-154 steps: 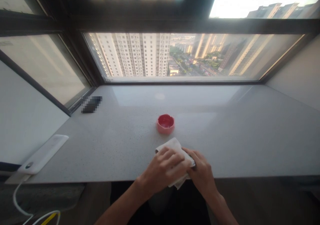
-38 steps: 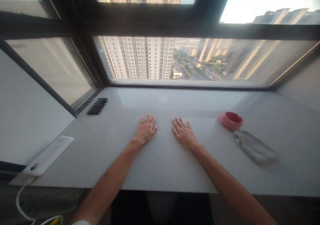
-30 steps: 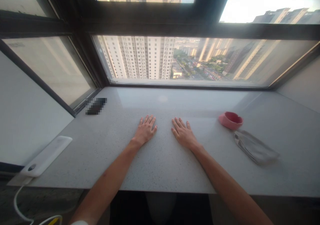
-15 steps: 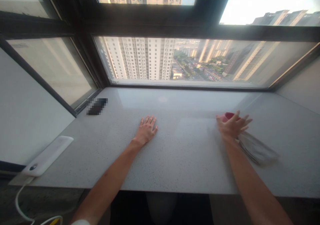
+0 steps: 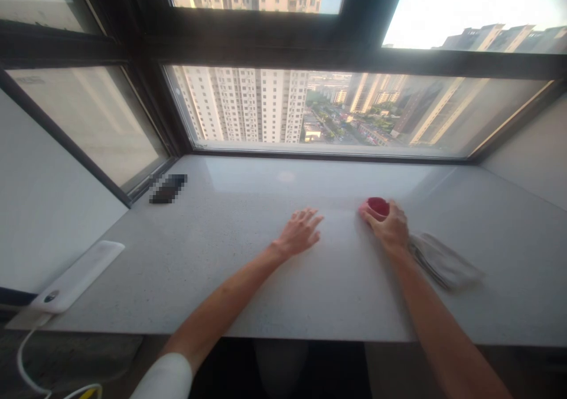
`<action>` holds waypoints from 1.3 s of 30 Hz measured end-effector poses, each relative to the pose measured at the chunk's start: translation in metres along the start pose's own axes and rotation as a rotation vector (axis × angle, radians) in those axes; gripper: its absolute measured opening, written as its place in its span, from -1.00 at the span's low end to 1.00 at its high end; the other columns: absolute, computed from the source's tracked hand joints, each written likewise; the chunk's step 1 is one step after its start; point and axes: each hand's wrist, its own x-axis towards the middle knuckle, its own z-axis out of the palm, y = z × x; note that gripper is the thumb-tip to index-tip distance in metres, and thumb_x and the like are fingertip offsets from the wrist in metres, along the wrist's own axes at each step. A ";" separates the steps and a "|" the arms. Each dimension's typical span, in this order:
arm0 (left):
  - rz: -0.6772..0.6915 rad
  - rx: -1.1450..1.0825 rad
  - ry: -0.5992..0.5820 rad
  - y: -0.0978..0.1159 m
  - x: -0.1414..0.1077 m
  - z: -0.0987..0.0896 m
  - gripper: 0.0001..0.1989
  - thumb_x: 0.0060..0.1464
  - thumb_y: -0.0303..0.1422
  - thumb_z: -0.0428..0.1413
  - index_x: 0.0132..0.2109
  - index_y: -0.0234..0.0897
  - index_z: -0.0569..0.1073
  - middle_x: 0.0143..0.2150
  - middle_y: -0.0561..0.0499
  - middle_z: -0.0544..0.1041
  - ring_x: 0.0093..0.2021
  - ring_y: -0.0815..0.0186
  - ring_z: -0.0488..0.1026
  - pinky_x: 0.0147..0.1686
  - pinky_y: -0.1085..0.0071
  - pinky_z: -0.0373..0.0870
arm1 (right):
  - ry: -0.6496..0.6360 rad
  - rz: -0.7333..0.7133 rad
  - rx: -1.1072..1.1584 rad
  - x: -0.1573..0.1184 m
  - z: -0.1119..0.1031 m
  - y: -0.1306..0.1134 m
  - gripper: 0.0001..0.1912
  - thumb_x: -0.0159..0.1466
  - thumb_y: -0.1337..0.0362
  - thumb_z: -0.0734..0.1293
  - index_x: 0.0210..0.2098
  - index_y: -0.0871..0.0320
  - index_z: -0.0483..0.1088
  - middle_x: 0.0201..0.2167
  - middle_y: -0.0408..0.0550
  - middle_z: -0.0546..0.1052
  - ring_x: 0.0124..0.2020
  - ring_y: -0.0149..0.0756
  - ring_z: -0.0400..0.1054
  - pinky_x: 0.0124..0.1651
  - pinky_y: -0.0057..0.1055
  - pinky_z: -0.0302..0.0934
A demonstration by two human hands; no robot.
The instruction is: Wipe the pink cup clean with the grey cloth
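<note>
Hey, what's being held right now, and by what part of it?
The right hand is closed on the small pink dish at its near right side; whether the dish is lifted cannot be told. The left hand holds nothing.

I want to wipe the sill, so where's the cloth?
In the head view, the folded cloth lies on the stone sill, right of the right hand and the pink dish.

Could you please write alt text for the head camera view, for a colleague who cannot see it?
A person's right hand is closed over a small pink dish with a red inside on a speckled stone window ledge, beside a folded grey cloth. The open left hand lies nearby. High-rise towers stand beyond the window.
</note>
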 end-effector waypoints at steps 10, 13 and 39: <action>0.219 0.102 0.008 0.111 0.166 0.046 -0.64 0.49 -0.23 0.10 0.25 -0.32 0.57 0.29 -0.34 0.60 0.35 0.01 0.51 0.40 -0.01 0.35 | -0.020 0.148 -0.284 -0.063 -0.066 0.087 -0.20 0.49 -0.08 0.04 0.48 0.33 0.31 0.47 0.56 0.32 0.55 0.50 0.09 0.45 0.52 -0.04; 0.251 0.126 -0.010 0.109 0.164 0.039 -0.74 0.49 -0.38 0.08 0.11 -0.34 0.63 0.10 -0.30 0.70 0.14 0.12 0.64 0.32 0.09 0.42 | -0.168 0.174 -0.327 -0.079 -0.074 0.108 -0.11 0.52 -0.11 -0.06 0.51 0.46 0.25 0.50 0.60 0.28 0.57 0.51 0.06 0.50 0.54 -0.13; -0.717 0.342 0.083 -0.193 -0.184 -0.125 -0.81 0.44 -0.28 0.10 -0.01 -0.31 0.53 0.01 -0.18 0.64 0.09 0.05 0.53 0.11 0.21 0.50 | -0.657 -1.009 0.451 -0.302 0.035 -0.449 -0.08 0.46 0.15 0.38 0.62 0.41 -0.03 0.63 0.43 0.02 0.65 0.38 -0.17 0.58 0.51 -0.18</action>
